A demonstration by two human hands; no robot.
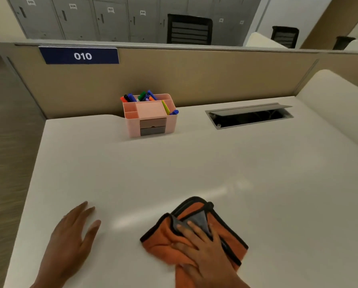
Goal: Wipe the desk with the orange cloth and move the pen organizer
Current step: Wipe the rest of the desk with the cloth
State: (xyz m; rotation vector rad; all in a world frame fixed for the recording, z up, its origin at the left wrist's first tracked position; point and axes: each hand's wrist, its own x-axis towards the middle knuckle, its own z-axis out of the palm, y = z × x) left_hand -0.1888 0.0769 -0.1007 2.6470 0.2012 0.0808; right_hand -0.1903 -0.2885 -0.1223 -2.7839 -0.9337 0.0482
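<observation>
- Looks like an open-plan office, someone's standing at a shared desk (174,163) with a tan divider panel (174,80) running along the back.
- A blue sign (79,56) reading 010 is sitting on that panel, so the workstations are numbered.
- Grey numbered lockers (90,17) are lining the far wall, with black mesh office chairs (189,29) parked in front.
- A cable hatch (250,115) is sitting open in the desktop, and a pink pen organizer (150,117) is holding markers.
</observation>
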